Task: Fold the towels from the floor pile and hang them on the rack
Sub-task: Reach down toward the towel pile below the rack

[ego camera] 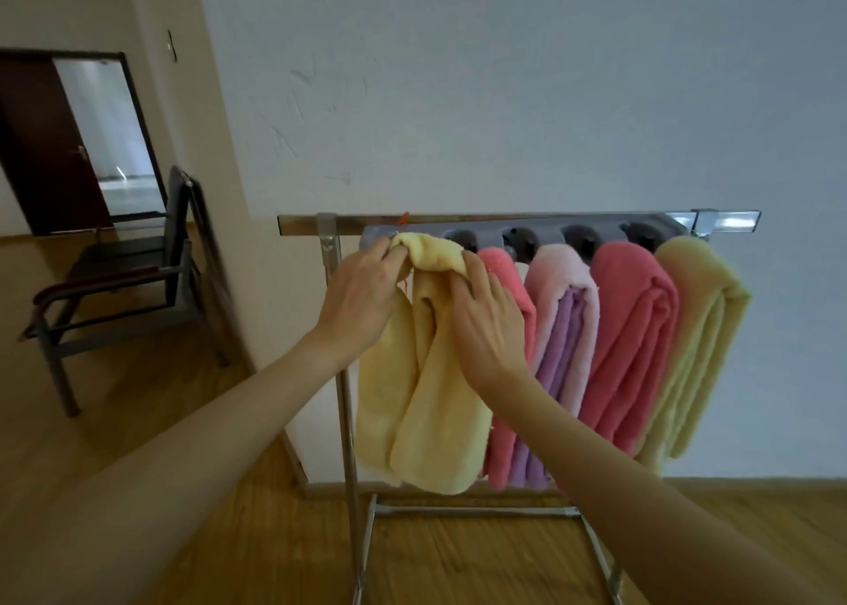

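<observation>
A folded pale yellow towel (426, 403) hangs at the left end of the grey holder strip (568, 231) on the metal rack (481, 220). My left hand (362, 293) pinches the towel's top bunch by the leftmost slot. My right hand (486, 320) grips the same towel just below the bunch, on its right side. To the right hang a coral towel (502, 444), a pink and purple towel (566, 325), another coral towel (632, 343) and a yellow towel (696, 343). The floor pile is out of view.
The rack's chrome legs and base bar (472, 510) stand on the wooden floor (256, 554) against a white wall. A dark metal chair (123, 279) stands at the left, by a wall corner, with a dark open door (50, 146) behind.
</observation>
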### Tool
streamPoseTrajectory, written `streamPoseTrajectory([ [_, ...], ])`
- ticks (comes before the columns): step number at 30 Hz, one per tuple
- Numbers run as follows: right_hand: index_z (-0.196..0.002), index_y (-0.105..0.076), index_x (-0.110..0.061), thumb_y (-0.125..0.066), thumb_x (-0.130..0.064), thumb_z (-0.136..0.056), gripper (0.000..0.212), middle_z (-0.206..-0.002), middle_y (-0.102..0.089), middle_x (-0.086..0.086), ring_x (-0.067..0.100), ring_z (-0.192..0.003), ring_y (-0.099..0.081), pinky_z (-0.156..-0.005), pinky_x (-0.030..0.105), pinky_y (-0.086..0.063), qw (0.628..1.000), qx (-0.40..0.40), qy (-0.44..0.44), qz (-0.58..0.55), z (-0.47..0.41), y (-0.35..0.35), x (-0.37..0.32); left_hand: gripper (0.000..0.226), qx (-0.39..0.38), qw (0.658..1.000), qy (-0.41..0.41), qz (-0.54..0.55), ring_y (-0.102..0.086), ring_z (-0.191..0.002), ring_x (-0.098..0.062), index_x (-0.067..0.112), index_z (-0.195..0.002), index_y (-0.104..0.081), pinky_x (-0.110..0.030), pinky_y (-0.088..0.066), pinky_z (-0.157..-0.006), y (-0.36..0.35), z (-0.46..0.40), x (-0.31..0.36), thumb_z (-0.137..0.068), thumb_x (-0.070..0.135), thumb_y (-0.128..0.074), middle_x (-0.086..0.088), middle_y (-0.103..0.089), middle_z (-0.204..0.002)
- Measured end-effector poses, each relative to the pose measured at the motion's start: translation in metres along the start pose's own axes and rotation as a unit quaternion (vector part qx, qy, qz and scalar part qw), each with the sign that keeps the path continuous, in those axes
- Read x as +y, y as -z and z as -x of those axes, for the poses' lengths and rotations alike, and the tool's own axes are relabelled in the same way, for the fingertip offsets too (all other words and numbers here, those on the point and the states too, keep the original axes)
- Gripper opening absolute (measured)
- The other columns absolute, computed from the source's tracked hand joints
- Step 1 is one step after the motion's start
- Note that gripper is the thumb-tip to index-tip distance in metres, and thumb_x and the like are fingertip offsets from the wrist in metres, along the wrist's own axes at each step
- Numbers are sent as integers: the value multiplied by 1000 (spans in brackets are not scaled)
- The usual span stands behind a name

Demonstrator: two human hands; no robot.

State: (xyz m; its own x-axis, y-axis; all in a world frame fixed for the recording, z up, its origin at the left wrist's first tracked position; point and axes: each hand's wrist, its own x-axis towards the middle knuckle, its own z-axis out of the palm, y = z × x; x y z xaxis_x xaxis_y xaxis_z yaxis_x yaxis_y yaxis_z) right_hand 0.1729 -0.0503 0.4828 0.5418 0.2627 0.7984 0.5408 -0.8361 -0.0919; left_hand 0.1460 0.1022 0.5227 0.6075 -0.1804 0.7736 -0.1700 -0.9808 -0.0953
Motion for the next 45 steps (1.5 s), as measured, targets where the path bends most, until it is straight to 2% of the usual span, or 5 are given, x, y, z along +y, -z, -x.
streamPoseTrajectory([
  [11,-123,-58,-10,-52,-12,-88,36,-117,-63,11,28,-98,-62,-81,38,-52,992,-58,111,-2,24,-5,41,27,7,998,-67,-6,-54,-63,-23,5,-110,-59,-24,-30,-53,-20,26,-5,-84,-1,-55,-11,-57,-90],
  [19,-127,-55,-8,-25,-13,-87,51,-132,-55,15,33,-112,-57,-89,43,-50,985,-71,156,-23,32,-13,53,61,18,953,111,281,-54,-75,-5,24,-135,-25,-8,-46,-63,-60,83,1,-89,18,-65,4,-49,-109],
  [27,-133,-51,-12,-52,1,-91,44,-150,-37,11,29,-127,-44,-101,41,-42,981,-57,178,-52,43,-27,63,30,-231,897,251,280,-60,-84,-24,6,-101,-62,-35,-49,-72,-91,100,-32,-82,26,-73,-8,-64,-92],
  [34,-129,-55,-8,-35,-12,-99,37,-152,-33,10,28,-137,-36,-108,43,-39,975,-56,202,-66,55,-30,69,14,-61,934,313,160,-56,-73,-23,6,-87,-54,-37,-49,-61,-101,106,-48,-83,11,-67,-8,-57,-83],
  [45,-136,-37,-12,-60,4,-85,58,-125,-53,12,23,-96,-54,-70,30,-50,987,4,126,-98,73,-19,69,65,-208,829,296,427,-51,-104,-9,17,-129,-40,-28,-49,-86,-111,125,25,-77,29,-77,4,-51,-118],
])
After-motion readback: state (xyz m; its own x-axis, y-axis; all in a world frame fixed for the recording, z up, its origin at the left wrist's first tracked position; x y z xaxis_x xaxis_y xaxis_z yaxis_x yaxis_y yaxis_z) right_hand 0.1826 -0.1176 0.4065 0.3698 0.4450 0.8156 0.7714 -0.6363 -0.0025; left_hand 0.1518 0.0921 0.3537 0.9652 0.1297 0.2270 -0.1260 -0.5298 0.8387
